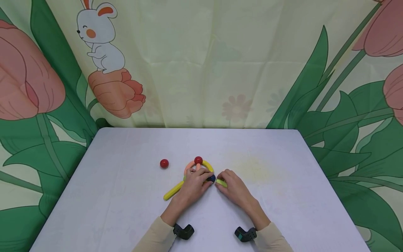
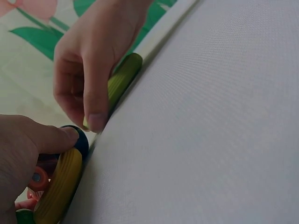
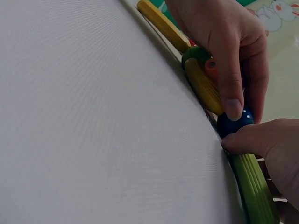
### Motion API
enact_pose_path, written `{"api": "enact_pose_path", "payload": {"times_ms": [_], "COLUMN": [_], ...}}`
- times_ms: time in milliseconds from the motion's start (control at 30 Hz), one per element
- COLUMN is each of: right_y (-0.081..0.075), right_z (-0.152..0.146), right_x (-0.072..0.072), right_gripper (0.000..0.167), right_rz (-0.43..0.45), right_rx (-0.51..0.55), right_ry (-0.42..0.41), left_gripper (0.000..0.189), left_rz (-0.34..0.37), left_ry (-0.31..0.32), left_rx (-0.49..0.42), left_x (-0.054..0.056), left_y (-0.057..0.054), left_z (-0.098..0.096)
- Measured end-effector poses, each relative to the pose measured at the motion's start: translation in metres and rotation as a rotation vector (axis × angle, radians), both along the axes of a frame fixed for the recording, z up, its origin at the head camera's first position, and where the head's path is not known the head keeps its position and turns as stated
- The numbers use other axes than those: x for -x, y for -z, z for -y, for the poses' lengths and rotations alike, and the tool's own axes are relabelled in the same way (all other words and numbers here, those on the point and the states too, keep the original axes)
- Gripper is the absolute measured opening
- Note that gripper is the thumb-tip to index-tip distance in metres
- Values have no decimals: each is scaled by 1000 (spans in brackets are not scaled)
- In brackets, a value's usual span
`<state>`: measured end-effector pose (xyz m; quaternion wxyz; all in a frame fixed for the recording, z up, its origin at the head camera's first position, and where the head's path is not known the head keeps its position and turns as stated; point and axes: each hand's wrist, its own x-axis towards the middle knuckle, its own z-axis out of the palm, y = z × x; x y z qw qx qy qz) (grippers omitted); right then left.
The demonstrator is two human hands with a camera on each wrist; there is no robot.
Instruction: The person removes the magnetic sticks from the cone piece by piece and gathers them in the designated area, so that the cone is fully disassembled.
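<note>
A large pink printed tulip (image 1: 33,73) fills the left of the fabric backdrop, then a white cartoon rabbit (image 1: 102,38). Below, on a white table with a woven-looking surface (image 1: 110,182), a loose glossy red ball (image 1: 164,163) lies well apart from the other pieces. Nearer the front edge, a straight, ribbed yellow stick (image 1: 172,191) slants up to a round green connector (image 3: 196,55), seen best from the right wrist. The left hand (image 1: 192,184), in a beige sleeve (image 1: 155,236), comes over this group, partly hiding a curved salmon-pink piece (image 1: 188,166). At the top of the ring sits a second glossy red ball (image 1: 198,160), from which a curved yellow piece (image 1: 208,165) runs down rightward to a dark blue ball (image 1: 213,178). The left thumb and fingers hold that blue ball. Just beside it, a ribbed lime-green stick (image 1: 221,183) is pinched between the thumb and fingers of the right hand (image 1: 234,189); whether its tip touches the ball cannot be told. Rightmost, big green printed leaves (image 1: 374,157) cover the backdrop.
</note>
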<state>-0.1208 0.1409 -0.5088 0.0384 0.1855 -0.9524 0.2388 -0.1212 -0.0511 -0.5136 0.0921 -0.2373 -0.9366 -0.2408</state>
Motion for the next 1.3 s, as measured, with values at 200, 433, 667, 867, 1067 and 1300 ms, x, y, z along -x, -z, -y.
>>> {"api": "enact_pose_path", "payload": {"times_ms": [200,433,667,867,1067,1300], "right_y": [-3,-4,-6,-7,-13,-20], "right_z": [-4,-12,-16,-20,-30,-44], "right_x": [-3,-8,-11,-8,7,33], "right_gripper": [27,29,27,27,26,28], "right_rz": [7,-6,11,12,-7,-19], "right_rx": [-17,-30,-53,-77,-98,-130], "right_ry": [6,-22,-61,-90,-79,-51], "left_gripper": [38,39,39,39,38,38], "left_rz": [-3,-5,-1,-3,-1,18], "left_ry": [-2,0,-2,8,7,18], "left_rx": [8,-2,1,-9,-11,-21], "left_x": [0,0,0,0,0,1], "left_y": [-1,-1,-2,-1,-2,-2], "left_z": [0,1,0,1,2,3]}}
